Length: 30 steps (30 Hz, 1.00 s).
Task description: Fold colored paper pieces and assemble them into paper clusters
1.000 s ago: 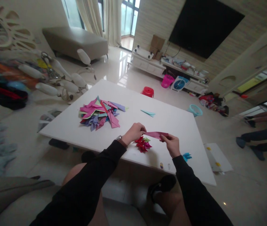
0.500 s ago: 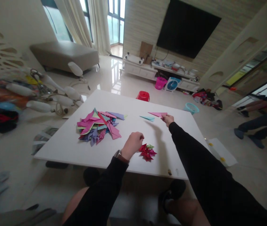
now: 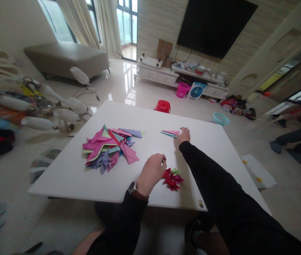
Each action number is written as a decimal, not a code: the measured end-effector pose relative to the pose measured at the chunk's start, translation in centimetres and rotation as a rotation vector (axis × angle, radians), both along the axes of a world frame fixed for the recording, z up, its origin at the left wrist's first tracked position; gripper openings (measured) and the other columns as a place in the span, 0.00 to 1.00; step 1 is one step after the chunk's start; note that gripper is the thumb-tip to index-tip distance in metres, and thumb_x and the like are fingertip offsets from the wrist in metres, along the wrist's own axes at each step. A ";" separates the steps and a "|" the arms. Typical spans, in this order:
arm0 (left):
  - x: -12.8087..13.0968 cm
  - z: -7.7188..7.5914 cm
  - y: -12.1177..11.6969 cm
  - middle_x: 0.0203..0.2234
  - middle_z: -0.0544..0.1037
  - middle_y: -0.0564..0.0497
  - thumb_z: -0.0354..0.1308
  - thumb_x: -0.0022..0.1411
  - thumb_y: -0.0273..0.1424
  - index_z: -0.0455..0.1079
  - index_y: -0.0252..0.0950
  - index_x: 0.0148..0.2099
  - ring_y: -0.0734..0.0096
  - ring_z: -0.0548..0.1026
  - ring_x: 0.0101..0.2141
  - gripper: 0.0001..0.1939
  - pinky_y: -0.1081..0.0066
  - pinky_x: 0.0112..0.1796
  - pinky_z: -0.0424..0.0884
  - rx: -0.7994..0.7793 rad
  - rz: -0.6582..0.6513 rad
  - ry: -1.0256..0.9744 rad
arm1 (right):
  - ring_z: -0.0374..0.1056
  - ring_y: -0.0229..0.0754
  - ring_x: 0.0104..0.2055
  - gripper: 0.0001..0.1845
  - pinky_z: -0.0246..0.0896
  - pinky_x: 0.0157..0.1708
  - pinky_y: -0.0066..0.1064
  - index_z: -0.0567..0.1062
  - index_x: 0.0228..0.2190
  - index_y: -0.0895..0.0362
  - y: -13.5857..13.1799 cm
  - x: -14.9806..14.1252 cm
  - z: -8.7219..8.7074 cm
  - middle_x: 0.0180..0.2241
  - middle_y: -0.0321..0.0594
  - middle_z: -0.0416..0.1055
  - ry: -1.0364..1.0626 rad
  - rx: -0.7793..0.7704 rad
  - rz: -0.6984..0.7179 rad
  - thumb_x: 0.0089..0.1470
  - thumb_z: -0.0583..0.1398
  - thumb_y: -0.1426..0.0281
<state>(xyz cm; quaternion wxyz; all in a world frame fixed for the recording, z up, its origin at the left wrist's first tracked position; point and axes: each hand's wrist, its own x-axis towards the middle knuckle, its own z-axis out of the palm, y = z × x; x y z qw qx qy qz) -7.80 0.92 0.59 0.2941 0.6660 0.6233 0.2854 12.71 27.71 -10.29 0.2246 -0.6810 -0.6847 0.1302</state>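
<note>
My right hand (image 3: 183, 135) reaches far across the white table (image 3: 214, 148) and rests on a folded pink paper piece (image 3: 172, 132), which lies on top of a folded teal piece (image 3: 166, 134). Its fingers are curled down onto the pink piece. My left hand (image 3: 152, 171) hovers near the table's front edge in a loose fist, right beside a small red and magenta folded paper star (image 3: 172, 178). Nothing shows between its fingers. A heap of folded pink, purple and teal paper pieces (image 3: 109, 147) lies on the table's left half.
A red bucket (image 3: 163, 106) and a teal basin (image 3: 220, 119) stand on the floor beyond the table. A TV cabinet (image 3: 166, 76) lines the far wall. White paper (image 3: 259, 171) lies on the floor at right, near another person's legs (image 3: 291, 145). A white ornate rack (image 3: 46, 106) stands left.
My right hand carried the pink folded piece from in front of me to the far side and set it down on the teal piece. My left hand stayed by the star.
</note>
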 end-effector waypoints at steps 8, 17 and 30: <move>0.8 0.0 -0.6 0.37 0.81 0.43 0.54 0.64 0.26 0.77 0.36 0.41 0.63 0.77 0.37 0.10 0.66 0.42 0.70 -0.010 -0.035 0.064 | 0.65 0.49 0.55 0.19 0.55 0.56 0.35 0.76 0.53 0.57 -1.2 -2.4 -0.8 0.53 0.49 0.74 -0.306 -0.038 0.278 0.62 0.58 0.67; 0.7 0.1 -0.5 0.38 0.81 0.43 0.53 0.64 0.26 0.77 0.37 0.41 0.61 0.77 0.38 0.11 0.65 0.43 0.69 -0.010 -0.036 0.081 | 0.69 0.50 0.47 0.19 0.56 0.50 0.37 0.82 0.45 0.60 -1.0 -4.1 -0.6 0.46 0.55 0.77 -0.411 -0.040 0.251 0.64 0.52 0.71; 0.6 1.2 -0.1 0.36 0.81 0.45 0.53 0.65 0.26 0.76 0.38 0.40 0.61 0.78 0.37 0.10 0.67 0.38 0.68 0.035 0.068 0.025 | 0.69 0.40 0.39 0.13 0.61 0.41 0.28 0.80 0.35 0.56 -7.2 -15.2 -0.2 0.37 0.40 0.77 -0.129 -0.142 0.657 0.58 0.64 0.59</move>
